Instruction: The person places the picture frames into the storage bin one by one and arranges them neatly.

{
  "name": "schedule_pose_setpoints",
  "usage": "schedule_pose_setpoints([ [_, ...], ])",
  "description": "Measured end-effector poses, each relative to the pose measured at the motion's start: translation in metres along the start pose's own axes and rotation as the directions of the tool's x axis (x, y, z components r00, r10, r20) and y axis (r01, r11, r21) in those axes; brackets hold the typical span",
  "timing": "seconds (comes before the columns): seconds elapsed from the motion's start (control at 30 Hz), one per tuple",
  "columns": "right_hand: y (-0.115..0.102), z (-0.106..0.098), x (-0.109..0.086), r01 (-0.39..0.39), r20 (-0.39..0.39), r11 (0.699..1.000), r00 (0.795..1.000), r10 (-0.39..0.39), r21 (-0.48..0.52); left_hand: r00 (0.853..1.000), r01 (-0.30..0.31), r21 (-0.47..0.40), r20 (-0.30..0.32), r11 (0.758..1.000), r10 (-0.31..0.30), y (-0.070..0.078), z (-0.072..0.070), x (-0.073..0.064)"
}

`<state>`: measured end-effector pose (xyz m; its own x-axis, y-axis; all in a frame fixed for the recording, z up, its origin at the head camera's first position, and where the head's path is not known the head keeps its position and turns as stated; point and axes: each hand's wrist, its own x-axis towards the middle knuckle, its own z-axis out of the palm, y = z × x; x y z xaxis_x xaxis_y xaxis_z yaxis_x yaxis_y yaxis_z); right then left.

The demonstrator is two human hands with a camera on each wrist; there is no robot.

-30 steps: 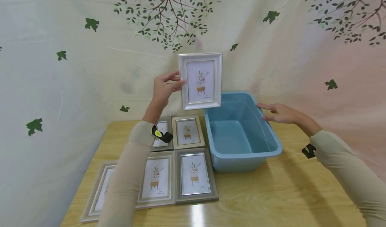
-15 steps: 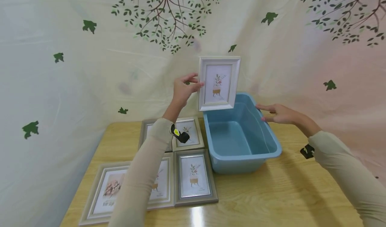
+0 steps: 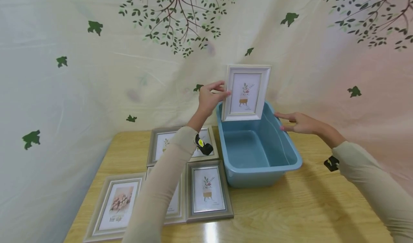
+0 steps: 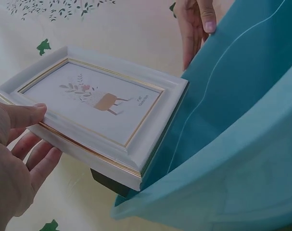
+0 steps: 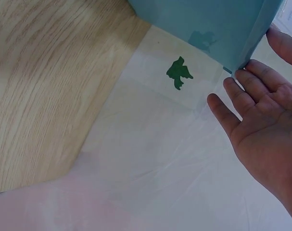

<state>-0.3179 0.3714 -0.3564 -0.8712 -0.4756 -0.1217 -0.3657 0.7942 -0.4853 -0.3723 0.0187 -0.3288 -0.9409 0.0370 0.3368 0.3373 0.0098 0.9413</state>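
Note:
My left hand [image 3: 209,99] pinches the left edge of a white picture frame [image 3: 246,94], thumb on its front and fingers behind. The frame stands upright over the far end of a blue plastic basin [image 3: 258,169], its lower edge overlapping the opening. A potted-plant print shows behind its gold inner line; in the left wrist view a dark piece juts from the back of the frame [image 4: 121,91]. At the basin's right rim rests my right hand [image 3: 298,123]. In the right wrist view its fingers [image 5: 242,98] lie nearly straight against the outer wall, the thumb across the rim.
Several picture frames lie on the wooden table left of the basin, among them a grey one [image 3: 229,200] and a larger one with a "free style" print [image 3: 117,210]. My left sleeve [image 3: 161,189] covers part of them. A leaf-patterned cloth [image 3: 145,74] hangs behind.
My left hand has carried the white frame rightward and slightly down, from beside the basin's far left corner to over its far end. My right hand stays at the rim.

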Motion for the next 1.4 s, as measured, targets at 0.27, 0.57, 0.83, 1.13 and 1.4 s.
schedule_pose_setpoints([
  [0.27,0.002,0.0,-0.002,0.019,-0.014,1.0,1.0,-0.019,-0.004,1.0,0.005,0.074,0.011,0.997,-0.005,-0.022,0.01,0.003],
  [0.57,0.001,-0.001,0.002,0.005,-0.022,1.0,1.0,-0.005,-0.009,1.0,-0.006,0.127,0.022,0.992,0.003,-0.04,0.015,0.006],
  [0.83,0.0,-0.001,0.001,-0.004,-0.013,1.0,1.0,0.004,-0.004,0.996,-0.045,0.26,0.085,0.965,0.024,-0.046,0.017,0.009],
  [1.13,-0.005,-0.003,0.005,-0.009,-0.018,1.0,1.0,0.009,-0.012,0.988,-0.06,0.36,0.153,0.931,0.005,-0.044,0.017,0.01],
  [1.4,-0.006,-0.001,0.001,-0.026,-0.004,1.0,1.0,0.026,-0.01,0.973,-0.049,0.401,0.225,0.915,-0.047,-0.043,0.021,0.008],
])
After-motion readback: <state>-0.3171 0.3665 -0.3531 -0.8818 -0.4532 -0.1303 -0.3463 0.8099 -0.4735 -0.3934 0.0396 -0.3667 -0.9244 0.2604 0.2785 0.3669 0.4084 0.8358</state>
